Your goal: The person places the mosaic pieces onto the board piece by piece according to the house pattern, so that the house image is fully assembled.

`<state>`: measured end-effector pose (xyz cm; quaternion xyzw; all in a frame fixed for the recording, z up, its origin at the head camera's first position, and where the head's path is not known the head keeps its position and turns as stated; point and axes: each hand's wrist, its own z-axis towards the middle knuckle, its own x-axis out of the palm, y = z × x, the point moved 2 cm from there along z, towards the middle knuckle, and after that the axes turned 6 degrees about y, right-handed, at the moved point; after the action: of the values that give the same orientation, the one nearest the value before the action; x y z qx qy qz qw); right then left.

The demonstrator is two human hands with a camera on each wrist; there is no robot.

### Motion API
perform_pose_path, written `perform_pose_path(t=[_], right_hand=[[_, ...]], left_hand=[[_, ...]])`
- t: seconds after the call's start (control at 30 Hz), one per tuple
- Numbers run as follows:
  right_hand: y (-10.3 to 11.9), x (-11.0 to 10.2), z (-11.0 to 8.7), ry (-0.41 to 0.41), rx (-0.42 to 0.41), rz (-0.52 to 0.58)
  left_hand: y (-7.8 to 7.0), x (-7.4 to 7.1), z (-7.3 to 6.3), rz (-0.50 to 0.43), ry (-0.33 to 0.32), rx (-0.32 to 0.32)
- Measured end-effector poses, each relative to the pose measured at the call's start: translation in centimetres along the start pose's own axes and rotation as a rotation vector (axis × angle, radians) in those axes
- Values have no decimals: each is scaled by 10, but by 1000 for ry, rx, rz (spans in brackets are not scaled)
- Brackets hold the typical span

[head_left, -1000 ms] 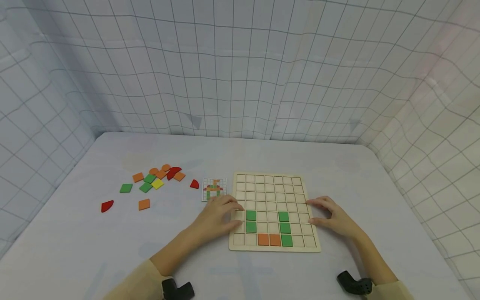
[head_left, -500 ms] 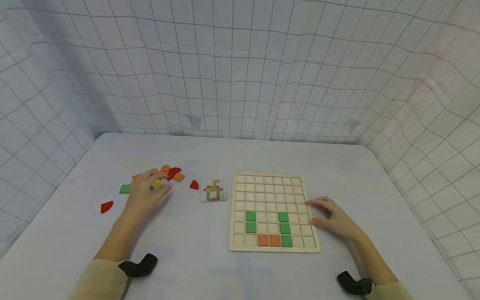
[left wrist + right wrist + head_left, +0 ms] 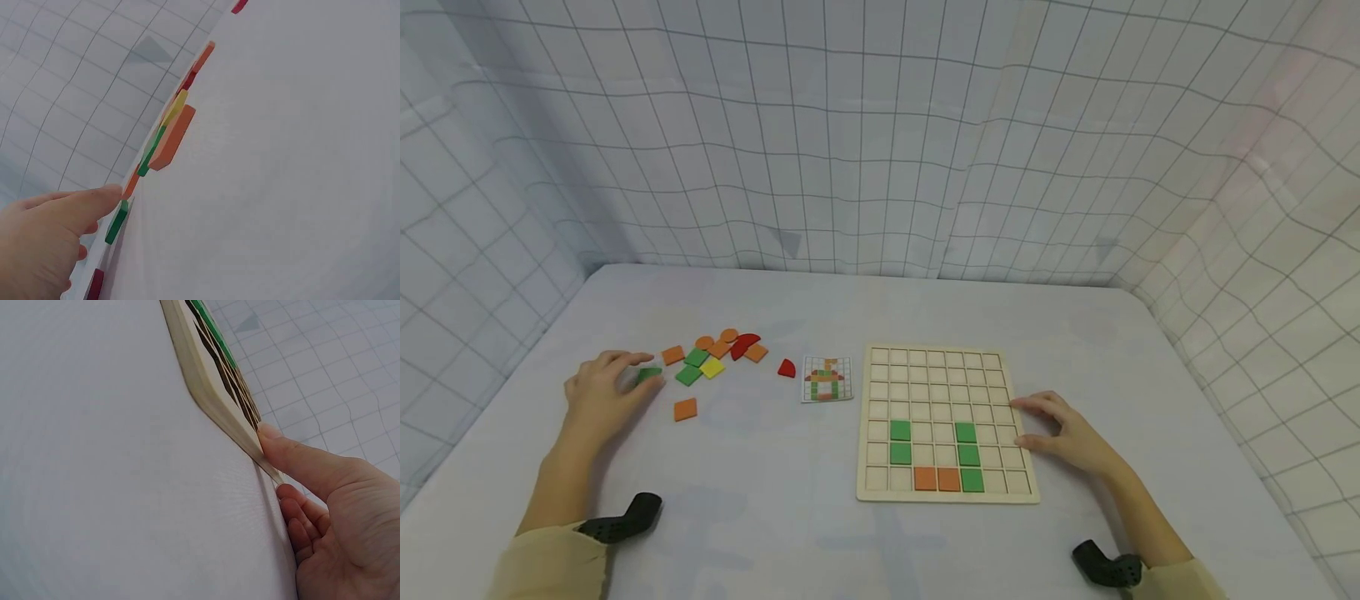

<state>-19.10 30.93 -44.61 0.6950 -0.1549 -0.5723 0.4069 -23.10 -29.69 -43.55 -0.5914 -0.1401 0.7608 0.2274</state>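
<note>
My left hand [image 3: 598, 398] reaches over the far left tile, a green square [image 3: 649, 374], with thumb and fingers spread around it. In the left wrist view the thumb lies just above that green tile [image 3: 117, 222], which lies on the table. At the right edge of a wooden grid board [image 3: 922, 368], my right hand [image 3: 1066, 432] rests its thumb and index finger against the rim, apart from each other. The right wrist view shows the thumb touching the board's edge [image 3: 215, 412]. Several green squares [image 3: 967, 455] and two orange squares [image 3: 926, 479] sit in the board's cells.
A small printed pattern card [image 3: 827, 393] lies left of the board. Further left are loose tiles: a yellow square [image 3: 712, 367], red pieces [image 3: 786, 367], orange circles [image 3: 729, 335] and an orange square [image 3: 685, 409]. A white gridded curtain [image 3: 880, 167] surrounds the table.
My left hand has gone from the board's left edge leftward across the loose tiles to the far left green square. The right hand stays at the board's edge.
</note>
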Motion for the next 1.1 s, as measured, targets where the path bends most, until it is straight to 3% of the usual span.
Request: perform_pose_path(t=[0.23, 0.47, 0.87, 1.1], right_hand=[[20, -1, -2, 1, -11, -3], [1, 0, 0, 1, 8, -8], [-4, -1, 1, 0, -23, 7], [-4, 0, 1, -2, -31, 4]], left_hand=[[13, -3, -5, 36, 64, -6], [18, -3, -6, 26, 98, -27], [18, -3, -5, -19, 50, -1], [1, -3, 0, -115, -60, 59]])
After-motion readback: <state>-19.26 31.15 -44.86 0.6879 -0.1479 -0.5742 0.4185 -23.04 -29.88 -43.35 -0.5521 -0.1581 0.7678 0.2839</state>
